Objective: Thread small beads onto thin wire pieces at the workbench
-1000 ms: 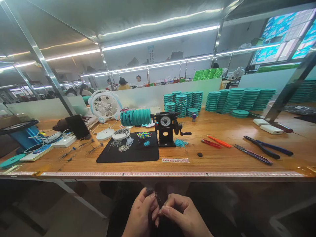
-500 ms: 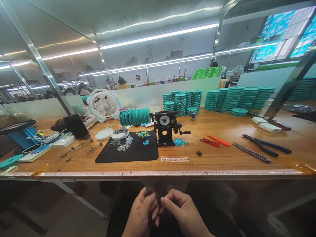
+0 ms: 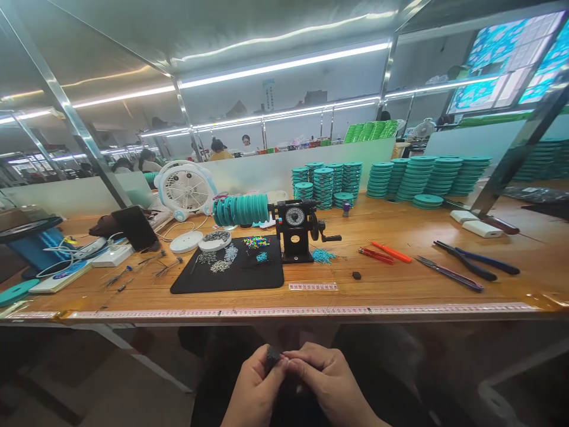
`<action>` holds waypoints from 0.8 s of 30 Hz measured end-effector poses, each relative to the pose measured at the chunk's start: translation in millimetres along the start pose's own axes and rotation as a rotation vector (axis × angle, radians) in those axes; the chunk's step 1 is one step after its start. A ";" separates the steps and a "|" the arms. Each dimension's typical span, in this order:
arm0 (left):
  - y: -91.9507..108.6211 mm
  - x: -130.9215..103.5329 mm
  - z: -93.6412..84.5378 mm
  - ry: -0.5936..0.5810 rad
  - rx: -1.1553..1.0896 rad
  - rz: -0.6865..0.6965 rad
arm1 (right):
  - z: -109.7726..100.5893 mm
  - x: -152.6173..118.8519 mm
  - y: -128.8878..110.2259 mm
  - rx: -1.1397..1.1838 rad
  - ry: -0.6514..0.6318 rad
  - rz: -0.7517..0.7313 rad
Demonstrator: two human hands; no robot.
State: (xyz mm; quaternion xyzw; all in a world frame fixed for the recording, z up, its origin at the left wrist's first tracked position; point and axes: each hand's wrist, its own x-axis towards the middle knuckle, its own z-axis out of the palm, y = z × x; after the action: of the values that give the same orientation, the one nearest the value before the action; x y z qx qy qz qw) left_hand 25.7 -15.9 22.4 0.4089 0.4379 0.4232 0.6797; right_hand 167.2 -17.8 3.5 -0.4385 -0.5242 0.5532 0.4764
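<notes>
Below the table's front edge, my left hand (image 3: 258,382) is closed around a small dark grey lump (image 3: 272,356), gripped between thumb and curled index finger. My right hand (image 3: 322,379) is in a pinch, its thumb and fingertips meeting the left thumb beside the lump. Whatever lies between the right fingertips is too small to make out. Ahead on the table, a black mat (image 3: 235,279) carries small beads and metal pieces. Behind it stands a black hand-cranked winder (image 3: 297,228) with a row of teal spools (image 3: 242,209) on its shaft.
Stacks of teal spools (image 3: 418,178) line the back. To the right lie pliers (image 3: 471,261), tweezers (image 3: 448,273) and an orange tool (image 3: 391,251). A small dark piece (image 3: 356,276) sits near the taped ruler (image 3: 311,311). At left are a fan (image 3: 186,187) and a phone (image 3: 134,228).
My right hand has come left and its fingertips now meet my left hand's. The dark lump shows more above the left fingers. The view has shifted slightly.
</notes>
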 end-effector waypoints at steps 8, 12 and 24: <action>-5.4 9.1 -6.2 0.195 -0.051 -0.009 | -4.9 -4.0 7.4 -0.225 -0.285 -0.183; -3.8 9.8 -9.3 0.201 -0.051 0.029 | -10.7 -3.6 5.6 -0.048 -0.240 -0.150; -12.5 4.7 -7.9 -0.125 0.157 -0.003 | 12.1 9.0 6.3 0.219 -0.080 0.056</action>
State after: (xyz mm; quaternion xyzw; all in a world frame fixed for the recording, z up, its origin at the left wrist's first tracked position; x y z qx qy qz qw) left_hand 22.1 -14.0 7.4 0.4859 0.4268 0.3605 0.6722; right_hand 153.5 -10.9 -1.9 -0.3760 -0.4667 0.6373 0.4845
